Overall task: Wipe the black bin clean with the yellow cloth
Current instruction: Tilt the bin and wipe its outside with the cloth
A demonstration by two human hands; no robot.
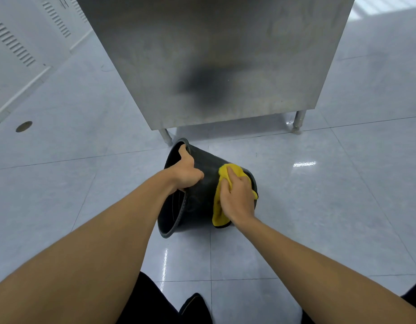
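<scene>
The black bin [200, 199] lies on its side on the tiled floor, its open mouth turned to the left and its base to the right. My left hand [186, 170] grips the bin's rim at the top of the mouth, thumb along the edge. My right hand [237, 197] presses the yellow cloth [219, 206] against the bin's outer wall near the base. The cloth hangs down to the floor below my hand, and part of it is hidden under my fingers.
A stainless steel cabinet [214, 57] on short metal legs [166, 136] stands just behind the bin. White louvred panels [17, 43] line the far left, with a round floor drain [24, 126] near them. My dark shoe [195, 307] is at the bottom centre.
</scene>
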